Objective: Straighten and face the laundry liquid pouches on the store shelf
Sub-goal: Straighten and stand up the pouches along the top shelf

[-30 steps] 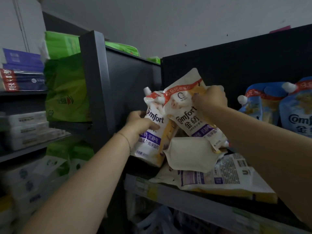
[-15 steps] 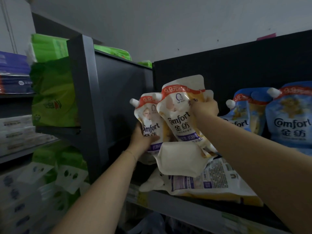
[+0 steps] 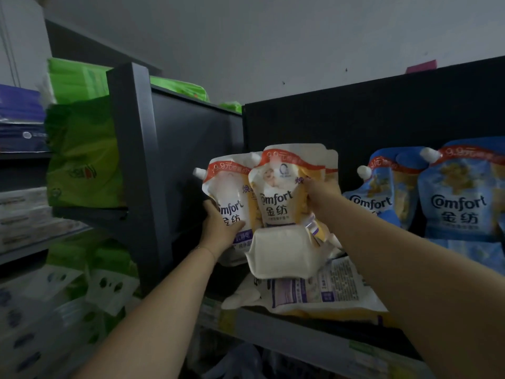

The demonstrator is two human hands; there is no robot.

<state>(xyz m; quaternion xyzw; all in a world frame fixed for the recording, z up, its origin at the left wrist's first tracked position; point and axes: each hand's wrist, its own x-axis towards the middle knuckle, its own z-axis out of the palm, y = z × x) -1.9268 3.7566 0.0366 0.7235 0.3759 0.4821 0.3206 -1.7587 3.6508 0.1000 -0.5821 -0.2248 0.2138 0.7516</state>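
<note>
Two white-and-yellow Comfort pouches stand nearly upright with labels facing me at the left end of the dark shelf [image 3: 287,328]. My left hand [image 3: 218,231] grips the lower left edge of the left pouch [image 3: 229,187]. The right pouch [image 3: 278,192] overlaps it in front, and my right hand [image 3: 319,194] grips its right side. The right pouch's white bottom gusset [image 3: 281,255] bulges toward me. Under them a pouch lying flat [image 3: 325,291] shows its printed back. Two blue Comfort pouches [image 3: 461,198] stand upright to the right.
A dark grey side panel [image 3: 153,165] closes the shelf on the left, a black back panel [image 3: 382,113] behind. Green packages [image 3: 82,151] and white packs [image 3: 24,214] fill the neighbouring shelves to the left. Price labels run along the shelf's front edge.
Both held pouches have been tipped from a leftward lean to nearly upright and moved back toward the panel. The view has shifted, so the shelf sits lower in frame.
</note>
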